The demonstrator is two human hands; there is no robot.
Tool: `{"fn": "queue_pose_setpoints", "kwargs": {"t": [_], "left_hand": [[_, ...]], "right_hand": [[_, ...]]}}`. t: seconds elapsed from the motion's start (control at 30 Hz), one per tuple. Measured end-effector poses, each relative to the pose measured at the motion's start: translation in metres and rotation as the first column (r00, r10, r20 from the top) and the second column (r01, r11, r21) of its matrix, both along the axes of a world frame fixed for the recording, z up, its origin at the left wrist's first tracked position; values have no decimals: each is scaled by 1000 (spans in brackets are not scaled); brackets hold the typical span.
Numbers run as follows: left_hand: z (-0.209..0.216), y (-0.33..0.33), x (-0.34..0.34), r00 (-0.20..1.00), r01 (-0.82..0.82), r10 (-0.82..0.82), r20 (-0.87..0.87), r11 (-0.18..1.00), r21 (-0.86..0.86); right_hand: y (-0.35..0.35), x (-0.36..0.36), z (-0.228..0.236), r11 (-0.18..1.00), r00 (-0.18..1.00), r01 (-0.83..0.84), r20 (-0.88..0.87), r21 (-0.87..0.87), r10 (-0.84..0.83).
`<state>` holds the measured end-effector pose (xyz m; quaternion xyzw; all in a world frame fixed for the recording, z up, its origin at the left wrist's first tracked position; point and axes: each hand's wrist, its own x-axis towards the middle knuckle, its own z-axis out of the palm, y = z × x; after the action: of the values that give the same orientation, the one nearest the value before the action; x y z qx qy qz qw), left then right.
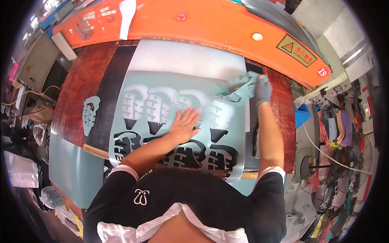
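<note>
A pale green sheet [162,80] with rows of shoe-upper-shaped cut-outs lies in front of me on a white board [182,58]. My bare left hand [185,124] rests on its middle, palm down and fingers spread. At the sheet's far right corner my right hand [263,90], in a grey glove, is closed on a bunch of green cut pieces [242,86]. These are blurred by motion, so their exact shape cannot be told. Apart from the sheet, one green slotted cut piece [90,113] lies on the left.
An orange machine beam [158,22] with a red button [181,16] spans the far side. Reddish-brown board [77,97] flanks the black strips. Another green sheet [73,170] hangs at the near left. Coloured pieces [340,125] hang at the right, beside a pale cord [324,156].
</note>
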<state>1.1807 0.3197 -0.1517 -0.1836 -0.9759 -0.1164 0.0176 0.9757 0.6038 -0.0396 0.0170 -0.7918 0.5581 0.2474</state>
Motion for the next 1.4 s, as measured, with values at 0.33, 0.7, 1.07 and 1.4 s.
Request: {"fn": "queue_pose_setpoints", "kwargs": {"t": [0.33, 0.7, 1.07, 1.4], "left_hand": [[-13, -2, -1, 997, 54, -55, -52, 998, -19], [4, -92, 81, 991, 87, -31, -129, 887, 453], [-57, -287, 217, 740, -497, 663, -112, 651, 574], [-87, -303, 222, 539, -543, 750, -384, 658, 522]], "right_hand": [[34, -40, 168, 967, 909, 245, -363, 68, -205], [-137, 89, 122, 893, 880, -446, 153, -64, 450], [-462, 143, 104, 719, 718, -692, -45, 61, 695], [-631, 289, -134, -130, 534, -435, 371, 891, 760]]}}
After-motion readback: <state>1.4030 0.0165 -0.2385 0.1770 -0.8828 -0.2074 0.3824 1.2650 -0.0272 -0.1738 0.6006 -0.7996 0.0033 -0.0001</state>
